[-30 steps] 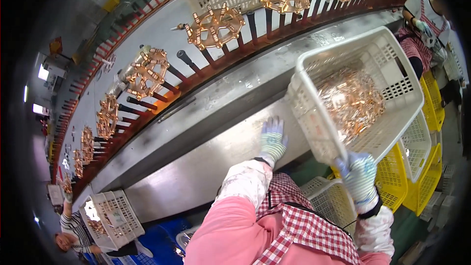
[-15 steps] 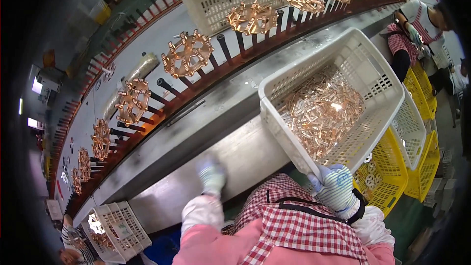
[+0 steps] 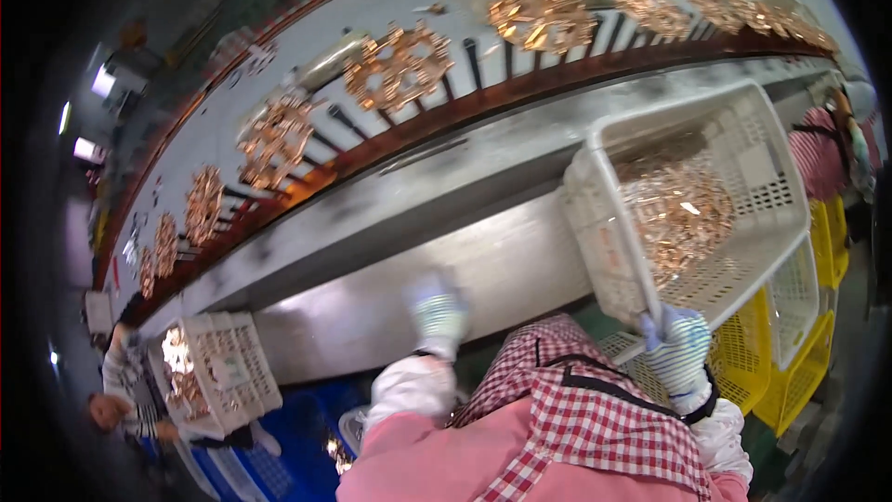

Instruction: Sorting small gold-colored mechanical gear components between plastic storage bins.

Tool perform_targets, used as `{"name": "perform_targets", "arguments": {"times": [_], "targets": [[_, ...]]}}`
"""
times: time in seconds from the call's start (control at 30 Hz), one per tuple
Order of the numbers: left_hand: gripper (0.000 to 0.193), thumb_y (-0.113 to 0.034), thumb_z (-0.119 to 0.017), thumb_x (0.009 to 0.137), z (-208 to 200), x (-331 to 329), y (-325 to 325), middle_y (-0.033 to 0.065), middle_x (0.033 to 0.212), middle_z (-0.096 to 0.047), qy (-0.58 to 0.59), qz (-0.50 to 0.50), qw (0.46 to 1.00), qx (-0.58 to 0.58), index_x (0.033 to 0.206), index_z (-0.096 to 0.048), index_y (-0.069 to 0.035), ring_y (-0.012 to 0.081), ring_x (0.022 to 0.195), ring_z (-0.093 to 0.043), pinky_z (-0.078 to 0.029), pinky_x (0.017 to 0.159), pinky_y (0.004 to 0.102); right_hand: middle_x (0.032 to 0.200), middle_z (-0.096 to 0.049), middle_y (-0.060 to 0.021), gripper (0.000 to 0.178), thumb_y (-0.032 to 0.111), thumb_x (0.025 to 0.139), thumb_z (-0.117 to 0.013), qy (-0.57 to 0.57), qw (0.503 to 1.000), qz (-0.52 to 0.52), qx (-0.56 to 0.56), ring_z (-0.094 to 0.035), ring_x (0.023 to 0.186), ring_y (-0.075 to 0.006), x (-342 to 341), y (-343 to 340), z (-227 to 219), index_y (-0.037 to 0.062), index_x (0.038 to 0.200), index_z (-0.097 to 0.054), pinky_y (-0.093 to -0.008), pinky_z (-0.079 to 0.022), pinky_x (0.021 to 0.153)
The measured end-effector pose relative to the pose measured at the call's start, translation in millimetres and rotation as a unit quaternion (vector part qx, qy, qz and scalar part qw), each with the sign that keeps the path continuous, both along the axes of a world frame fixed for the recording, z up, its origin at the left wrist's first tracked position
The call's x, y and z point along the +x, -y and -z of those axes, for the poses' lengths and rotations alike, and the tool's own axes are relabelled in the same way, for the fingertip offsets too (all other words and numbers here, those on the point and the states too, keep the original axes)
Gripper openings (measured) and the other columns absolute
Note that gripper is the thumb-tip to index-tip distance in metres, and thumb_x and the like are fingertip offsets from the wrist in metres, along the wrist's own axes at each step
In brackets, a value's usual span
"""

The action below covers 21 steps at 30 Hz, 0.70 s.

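My right hand [image 3: 677,353], in a blue-and-white striped glove, closes on the near rim of a white perforated plastic basket [image 3: 621,223]. Inside it lies a heap of small shiny copper-coloured metal pieces [image 3: 686,216]. The basket sits at the right end of the steel ledge, its near corner jutting over the edge. My left hand [image 3: 438,313], gloved alike, is over the middle of the steel ledge [image 3: 520,260]; its fingers are smeared by motion. No object shows in it.
Beyond the ledge, round copper-coloured clusters [image 3: 400,67] stand along a rail with black pegs [image 3: 474,63]. Yellow baskets [image 3: 792,376] are stacked at right. Another white basket [image 3: 223,372], near a co-worker [image 3: 121,390], stands lower left above blue bins [image 3: 307,437].
The view has swung, so most things sit farther right or higher. More of the blue bins shows at lower left. My right hand keeps its hold on the basket rim; my left stays blurred.
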<state>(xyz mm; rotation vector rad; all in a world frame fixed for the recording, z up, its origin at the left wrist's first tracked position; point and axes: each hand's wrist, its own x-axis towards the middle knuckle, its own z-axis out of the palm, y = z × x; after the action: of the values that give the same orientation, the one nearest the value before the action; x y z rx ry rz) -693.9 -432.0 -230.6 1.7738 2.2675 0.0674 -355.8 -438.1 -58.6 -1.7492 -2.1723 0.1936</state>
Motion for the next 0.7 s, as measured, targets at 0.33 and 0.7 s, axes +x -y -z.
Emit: {"name": "perform_targets", "arguments": {"times": [0.33,0.7], "targets": [[0.042,-0.031,-0.061,0.08,66,-154,120,0.0192,0.098,-0.062,-0.127,-0.326,0.929,0.12,0.113,-0.058,-0.004,0.0387,0.086,-0.059,-0.046,0.084,0.0473,0.061,-0.057,-0.0156,0.02,0.024,0.085,-0.065,0.038,0.999,0.025,-0.008,-0.055,0.059,-0.0362,-3,1,-5,0.0041,0.084,-0.066,-0.0447,-0.043,0.058],[0.046,-0.04,-0.049,0.09,38,-120,19,0.0211,0.122,-0.056,0.042,-0.213,0.974,0.061,0.121,-0.056,-0.007,0.0403,0.11,-0.053,-0.042,0.094,0.0479,0.063,-0.056,-0.0143,0.02,0.025,0.084,-0.065,0.025,0.997,0.075,0.015,-0.055,0.062,-0.0347,4,13,1,0.0046,0.082,-0.066,-0.0445,-0.042,0.059]]}}
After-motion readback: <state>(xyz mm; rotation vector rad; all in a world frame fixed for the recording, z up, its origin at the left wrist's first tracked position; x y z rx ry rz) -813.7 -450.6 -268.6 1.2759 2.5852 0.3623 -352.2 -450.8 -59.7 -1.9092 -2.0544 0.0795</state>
